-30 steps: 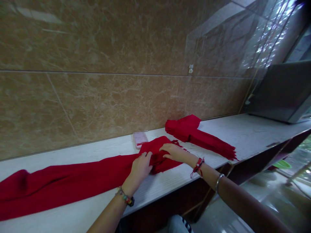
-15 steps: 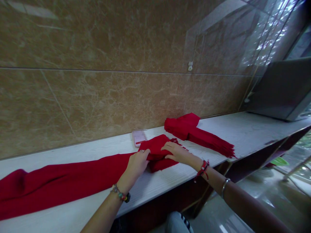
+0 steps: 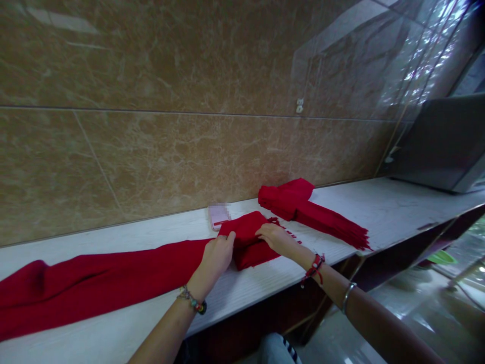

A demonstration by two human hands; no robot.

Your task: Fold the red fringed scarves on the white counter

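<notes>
A long red scarf [image 3: 125,278] lies along the white counter, running off the left edge of the view. Its right end is doubled over into layers, with fringe showing at the far right side. My left hand [image 3: 217,255] is closed on the scarf where the folded part begins. My right hand [image 3: 278,238] pinches the upper layer near the fringed end, fingers together. Beyond my right hand a second red scarf [image 3: 299,202] lies folded against the wall, its fringed end pointing to the front edge of the counter.
A pale pink phone-like item [image 3: 219,215] lies behind the folded scarf. The white counter [image 3: 382,202] meets a brown tiled wall [image 3: 182,167]. A large dark grey box-shaped appliance [image 3: 443,141] stands at its right end. A green basin [image 3: 441,257] is low at right.
The view has shifted slightly. My right hand has drawn a little to the right at the folded end, and the upper layer sits slightly differently. My left hand keeps its hold.
</notes>
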